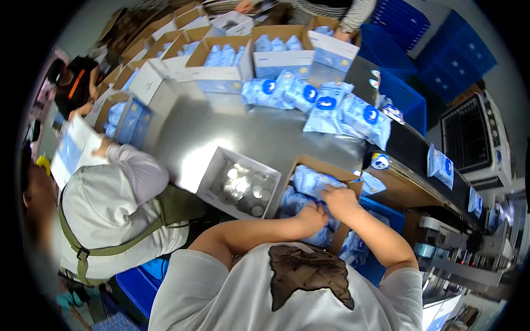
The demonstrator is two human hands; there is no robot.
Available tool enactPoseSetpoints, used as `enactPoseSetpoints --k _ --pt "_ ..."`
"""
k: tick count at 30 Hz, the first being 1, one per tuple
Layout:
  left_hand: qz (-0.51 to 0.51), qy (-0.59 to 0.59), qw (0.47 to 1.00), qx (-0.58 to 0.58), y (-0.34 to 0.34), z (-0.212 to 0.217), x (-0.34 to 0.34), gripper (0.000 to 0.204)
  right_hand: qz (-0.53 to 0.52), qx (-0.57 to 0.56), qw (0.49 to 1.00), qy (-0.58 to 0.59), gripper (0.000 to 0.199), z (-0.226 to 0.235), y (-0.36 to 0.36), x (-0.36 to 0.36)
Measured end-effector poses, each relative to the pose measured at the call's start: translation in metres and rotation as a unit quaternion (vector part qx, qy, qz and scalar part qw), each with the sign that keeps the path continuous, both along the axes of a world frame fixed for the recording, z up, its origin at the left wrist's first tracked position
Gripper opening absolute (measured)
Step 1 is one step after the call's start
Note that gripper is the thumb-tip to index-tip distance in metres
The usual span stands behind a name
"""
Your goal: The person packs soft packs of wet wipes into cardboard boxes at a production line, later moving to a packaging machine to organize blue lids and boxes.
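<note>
In front of me is an open cardboard box point(300, 160) holding several soft light-blue packets point(310, 181). My right hand point(341, 202) reaches in from the right, its fingers bent against the end of the upper packet. Lower in the same box, my left hand point(311, 219) is closed with curled fingers among the packets; its fingertips are partly hidden. Left of this box and touching or nearly touching it stands a white open box point(207, 185) with several round, shiny, clear-looking pieces at its bottom.
More packets point(326, 107) lie in a row on the metal table point(182, 121). Filled boxes point(221, 80) line its far side. A dark conveyor point(414, 146) with spaced packets runs along the right. A co-worker in a light cap point(118, 187) sits close on my left. A blue crate point(395, 218) is by my right arm.
</note>
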State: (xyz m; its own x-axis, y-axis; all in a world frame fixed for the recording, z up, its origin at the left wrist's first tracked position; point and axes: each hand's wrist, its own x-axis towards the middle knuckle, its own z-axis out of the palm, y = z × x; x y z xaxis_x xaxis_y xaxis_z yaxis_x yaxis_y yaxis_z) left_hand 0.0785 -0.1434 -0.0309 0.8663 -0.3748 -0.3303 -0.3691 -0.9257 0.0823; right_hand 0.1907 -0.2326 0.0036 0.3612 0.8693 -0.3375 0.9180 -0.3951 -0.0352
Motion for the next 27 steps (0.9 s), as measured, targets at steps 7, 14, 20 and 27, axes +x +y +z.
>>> enactPoseSetpoints --k 7,14,20,27 --pt "0.462 -0.153 0.723 -0.490 0.133 0.012 -0.067 0.011 -0.089 0.263 0.952 0.128 0.037 0.026 -0.023 0.000" --pt "0.491 -0.176 0.816 -0.251 0.199 -0.112 -0.061 0.032 -0.570 0.414 0.544 0.457 0.057 -0.037 -0.071 -0.067" --pt "0.420 -0.175 0.852 -0.258 0.211 -0.120 -0.056 0.029 -0.564 0.472 0.513 0.444 0.052 -0.045 -0.053 -0.086" --pt "0.575 -0.064 0.344 -0.739 0.212 -0.093 -0.076 0.031 -0.416 0.418 0.807 -0.030 0.056 -0.008 -0.039 -0.079"
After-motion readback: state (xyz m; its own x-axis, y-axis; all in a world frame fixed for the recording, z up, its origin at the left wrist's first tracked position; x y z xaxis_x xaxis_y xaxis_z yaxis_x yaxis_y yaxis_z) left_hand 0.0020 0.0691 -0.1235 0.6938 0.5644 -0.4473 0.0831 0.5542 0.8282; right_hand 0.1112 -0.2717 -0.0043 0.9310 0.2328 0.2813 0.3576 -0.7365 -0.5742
